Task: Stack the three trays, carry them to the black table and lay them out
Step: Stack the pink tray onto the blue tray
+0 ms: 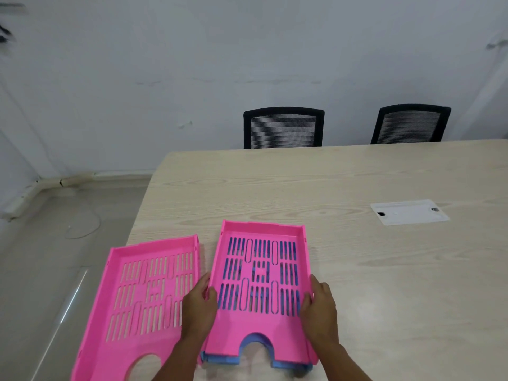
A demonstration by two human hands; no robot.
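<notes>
A pink slotted tray sits nested on top of a blue tray, whose edge shows at the front and through the slots. My left hand grips the pink tray's left wall and my right hand grips its right wall. A second pink tray lies alone to the left, overhanging the corner of the light wooden table.
A white cable-port cover is set into the table at the right. Two black mesh chairs stand behind the far edge against the wall. Grey floor lies to the left of the table, with a thin cable on it.
</notes>
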